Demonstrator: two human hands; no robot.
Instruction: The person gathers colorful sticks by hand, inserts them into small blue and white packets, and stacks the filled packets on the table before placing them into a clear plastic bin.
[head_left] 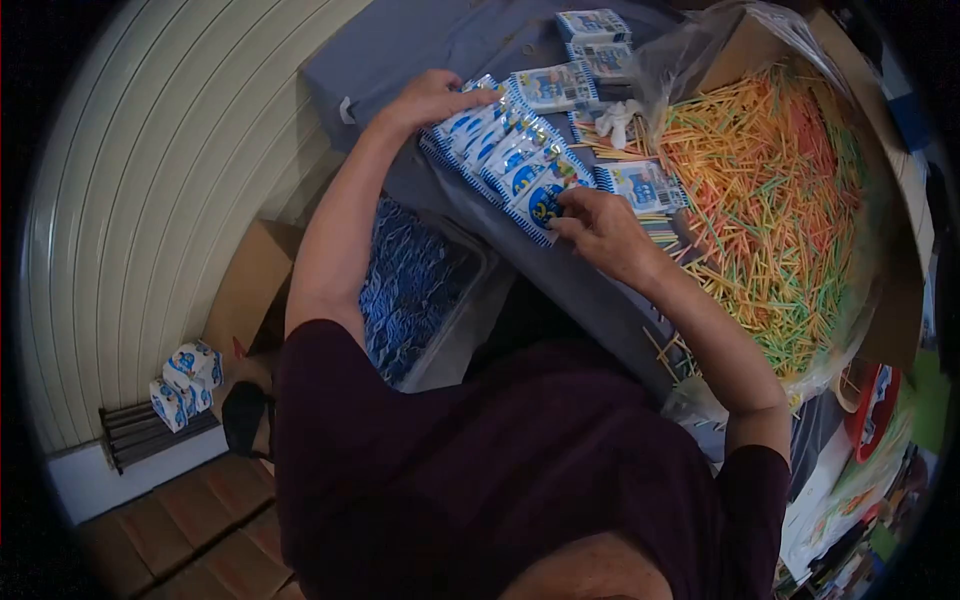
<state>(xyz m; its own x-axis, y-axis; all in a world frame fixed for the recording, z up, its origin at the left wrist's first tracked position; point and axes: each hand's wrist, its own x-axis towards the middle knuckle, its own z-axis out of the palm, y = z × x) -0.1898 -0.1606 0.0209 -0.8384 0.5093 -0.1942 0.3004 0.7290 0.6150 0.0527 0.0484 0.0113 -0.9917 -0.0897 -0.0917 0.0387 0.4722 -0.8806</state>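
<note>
A row of overlapping blue and white packets (510,150) lies slanted along the near edge of the grey-covered table (400,45). At the row's far left end, my left hand (430,100) rests with its thumb stretched over the top packets and its other fingers along their outer side. My right hand (600,228) pinches the edge of the packet at the near right end, thumb and forefinger close together. Just beyond my right hand lies a single flat packet (640,187), with thin coloured sticks around it.
An open, plastic-lined box holds a heap of coloured sticks (770,200) at the right. More packets (598,45) and a crumpled white piece (618,122) lie behind. Below the table's left side stands a clear bin of blue pieces (405,290). Wrapped packs (187,380) sit lower left.
</note>
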